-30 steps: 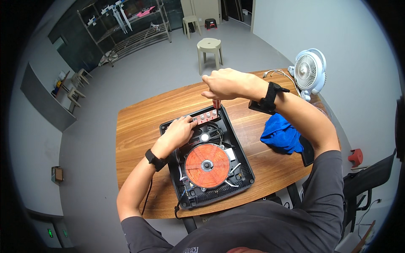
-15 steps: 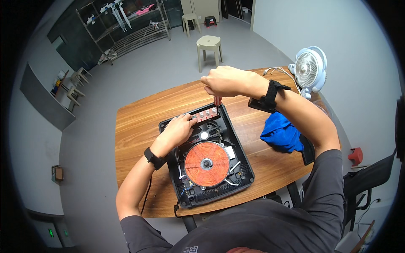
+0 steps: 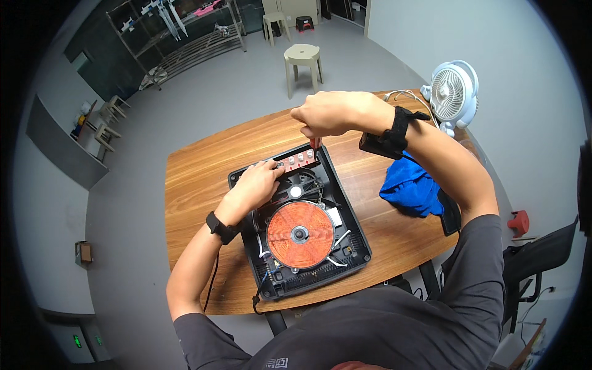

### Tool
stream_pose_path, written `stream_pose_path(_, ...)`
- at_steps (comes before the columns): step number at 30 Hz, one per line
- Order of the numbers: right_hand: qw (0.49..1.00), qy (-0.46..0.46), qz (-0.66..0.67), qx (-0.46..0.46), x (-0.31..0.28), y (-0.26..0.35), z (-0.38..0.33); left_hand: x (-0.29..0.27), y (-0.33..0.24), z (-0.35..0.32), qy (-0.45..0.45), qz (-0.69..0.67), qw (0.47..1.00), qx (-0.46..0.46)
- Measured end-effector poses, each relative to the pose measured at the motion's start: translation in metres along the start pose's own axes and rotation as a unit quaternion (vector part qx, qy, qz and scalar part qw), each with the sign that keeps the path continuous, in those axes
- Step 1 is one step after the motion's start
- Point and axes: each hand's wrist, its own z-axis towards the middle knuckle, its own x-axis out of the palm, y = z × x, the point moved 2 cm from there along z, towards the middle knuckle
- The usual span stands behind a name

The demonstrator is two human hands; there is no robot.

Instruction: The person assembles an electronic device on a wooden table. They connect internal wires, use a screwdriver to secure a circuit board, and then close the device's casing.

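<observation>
Gripping a screwdriver point(image 3: 315, 143), right hand point(image 3: 324, 114) works; left hand point(image 3: 259, 183) presses cooker point(image 3: 345, 203) on wooden table point(image 3: 197, 179), grey floor point(image 3: 203, 92).

An opened cooker point(image 3: 302, 237) lies on the table point(image 3: 197, 179), cloth point(image 3: 412, 190) to its right.

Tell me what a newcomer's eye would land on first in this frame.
The opened induction cooker at the middle of the wooden table, its orange coil bare. Above its far edge the right hand holds a red-handled screwdriver upright over a small red board; the left hand rests beside it. A blue cloth lies right.
</observation>
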Motion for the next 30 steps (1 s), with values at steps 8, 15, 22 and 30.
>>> stream_pose_path(8,0.999,-0.037,-0.023,0.028,-0.004,0.006,-0.014,0.000,0.000,-0.001,-0.008,0.000,1.000,0.000)
stream_pose_path(15,0.996,-0.040,-0.016,-0.083,-0.002,0.003,-0.010,0.006,0.004,-0.001,-0.030,-0.003,0.999,0.018)
stream_pose_path(22,0.998,0.008,-0.055,0.042,-0.002,0.005,-0.003,0.003,0.003,-0.002,-0.032,-0.009,0.999,0.016)
stream_pose_path(30,0.991,-0.096,-0.029,-0.087,0.000,-0.004,-0.020,0.002,0.001,-0.002,-0.042,-0.011,0.999,0.022)
